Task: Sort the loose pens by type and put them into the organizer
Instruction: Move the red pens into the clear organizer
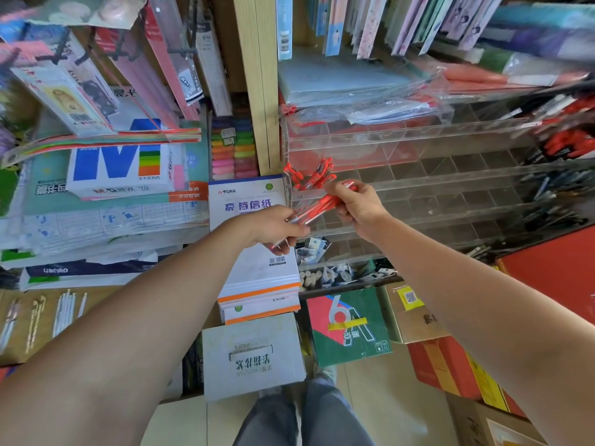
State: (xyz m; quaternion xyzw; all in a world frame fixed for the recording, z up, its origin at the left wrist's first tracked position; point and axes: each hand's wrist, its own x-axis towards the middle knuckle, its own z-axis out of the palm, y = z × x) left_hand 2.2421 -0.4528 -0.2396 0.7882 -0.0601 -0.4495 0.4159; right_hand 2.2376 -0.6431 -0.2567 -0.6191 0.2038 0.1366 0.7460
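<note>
We are holding a bundle of red pens (317,206) between both hands at the centre of the frame, right in front of the left end of the clear acrylic organizer (418,175). Our left hand (273,226) is clenching round the bundle's lower ends. Our right hand (357,207) is curling round the upper, capped ends. The barrels are slim, glossy and partly see-through, and they are slanting up toward the right.

Just above our right hand, more red-capped pens (309,175) are standing tilted in a cell at the organizer's left edge. That edge is sitting just beside the pale wooden shelf post (257,85). From there the organizer is stepping back in tiers of small square cells with thin, shiny walls that are running toward the right of the frame. Dark and red pens are filling the cells at the far right.

Room around the hands is tight. A stack of white writing pads (257,275) with orange spines is lying directly under our left wrist. A wrapped ream of copy paper (119,165) is crowding the left of the frame. Below the organizer, a green carton (347,326) and a grey cardboard box (251,355) are sitting near our legs.
</note>
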